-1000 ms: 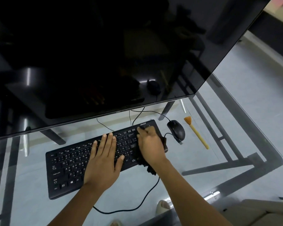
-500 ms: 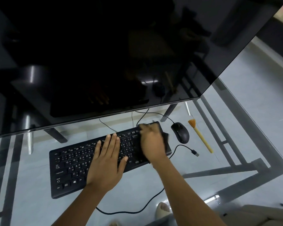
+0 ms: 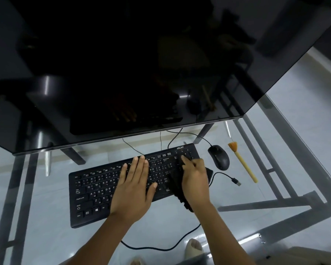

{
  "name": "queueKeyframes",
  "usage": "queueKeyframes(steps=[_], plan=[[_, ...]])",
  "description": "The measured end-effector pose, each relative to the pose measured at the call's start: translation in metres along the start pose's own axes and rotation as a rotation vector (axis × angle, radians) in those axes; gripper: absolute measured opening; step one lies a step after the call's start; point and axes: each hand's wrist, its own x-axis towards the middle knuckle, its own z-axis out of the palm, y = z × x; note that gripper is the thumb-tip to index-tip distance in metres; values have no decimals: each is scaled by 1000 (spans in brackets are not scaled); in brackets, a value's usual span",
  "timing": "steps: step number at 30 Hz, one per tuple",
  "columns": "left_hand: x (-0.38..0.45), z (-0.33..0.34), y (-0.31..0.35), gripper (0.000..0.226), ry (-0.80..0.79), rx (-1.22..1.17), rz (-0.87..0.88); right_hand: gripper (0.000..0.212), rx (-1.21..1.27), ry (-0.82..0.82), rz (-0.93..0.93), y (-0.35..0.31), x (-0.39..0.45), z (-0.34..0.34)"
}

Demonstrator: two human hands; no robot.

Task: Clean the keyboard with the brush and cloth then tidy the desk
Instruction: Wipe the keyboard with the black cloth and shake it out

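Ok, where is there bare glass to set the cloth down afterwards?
Bare glass lies left of the keyboard, and in front of it beside the cable. Right of the brush is open too. Crowded: between keyboard and brush, where the mouse and USB plug lie.

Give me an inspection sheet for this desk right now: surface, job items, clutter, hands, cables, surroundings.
Surface: glass desk on a metal frame.
Job's things: black keyboard; dark cloth on its right end; brush lying right of the mouse.
Clutter: nothing seen.
Hands: left hand flat on the keys; right hand pressing the cloth, grip unclear.
Cables: loose USB plug by the mouse; cords run behind the keyboard.
Surroundings: dark monitor; pale floor below.
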Motion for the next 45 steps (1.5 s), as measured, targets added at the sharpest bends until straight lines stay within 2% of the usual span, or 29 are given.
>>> queueKeyframes(steps=[3, 5, 6, 8, 9, 10, 11, 12, 14, 15, 17, 18, 19, 23, 25, 27, 28, 31, 32, 35, 36, 37, 40, 41, 44, 45], plan=[[0, -1, -4, 67, 3, 10, -6, 12, -6, -115, -110, -20, -26, 0], [0, -1, -3, 67, 0, 13, 8, 19, -37, -171, -243, -19, -34, 1], [1, 0, -1, 67, 0, 10, 15, 20, -13, -173, -162, -11, -33, 2], [0, 0, -1, 67, 7, -1, 3, 33, 26, -68, 47, 5, -21, -5], [0, 0, -1, 67, 7, 0, -2, 34, 66, -51, 86, 5, -21, -8], [-1, 0, -3, 67, 8, 8, -7, 29, 81, -69, 96, -3, -26, -9], [-1, 0, -5, 67, 4, 17, -9, 18, 195, -112, 100, -16, -32, -8], [0, 0, -5, 67, 0, 23, -7, 16, 199, -216, 89, -25, -39, -6], [0, -1, -2, 66, -5, 25, 6, 24, 166, -237, -15, -23, -43, -6], [1, -1, -1, 66, -6, 17, 10, 17, 146, -182, 7, -12, -38, -7], [0, 0, 1, 67, -1, 5, 5, 30, 26, 15, 47, 15, -17, -16], [-1, 0, -1, 67, 3, 10, -2, 34, 23, 60, 103, 21, -12, -16], [-1, 0, -2, 67, 4, 21, -7, 34, 25, 71, 135, 18, -11, -17], [-3, 0, -3, 68, 2, 35, -8, 26, 64, -52, 45, 6, -19, -12], [-1, 1, -3, 68, 4, 26, 0, 30, -16, 62, 136, 21, -3, -15], [-1, 2, -3, 68, 5, 29, -4, 29, 4, 102, 336, 26, 13, -20], [0, 2, -3, 69, 5, 31, -6, 27, 7, 85, 315, 20, 15, -16], [0, 1, -2, 69, 2, 41, -2, 30, 46, -26, -4, 0, 14, -3], [0, 1, -1, 69, 2, 40, 4, 32, 59, -34, -19, 2, 18, -5], [1, 2, -1, 69, 9, 27, 6, 37, 34, 38, 271, 15, 44, -14], [0, 2, -1, 69, 10, 30, 4, 38, 50, 52, 290, 9, 46, -12], [0, 2, -2, 69, 11, 34, 2, 38, 52, 33, 209, -5, 43, -9], [2, 0, -1, 68, 10, 29, 6, 40, -20, -130, -206, -19, 26, 11], [2, -1, 0, 68, 7, 28, 10, 42, -48, -120, -209, -12, 33, 10], [1, 1, 0, 68, 8, 25, 1, 39, -74, 40, 59, 4, 52, 6], [0, 1, 0, 68, 4, 27, -4, 38, -82, 32, 36, -6, 49, 8]])
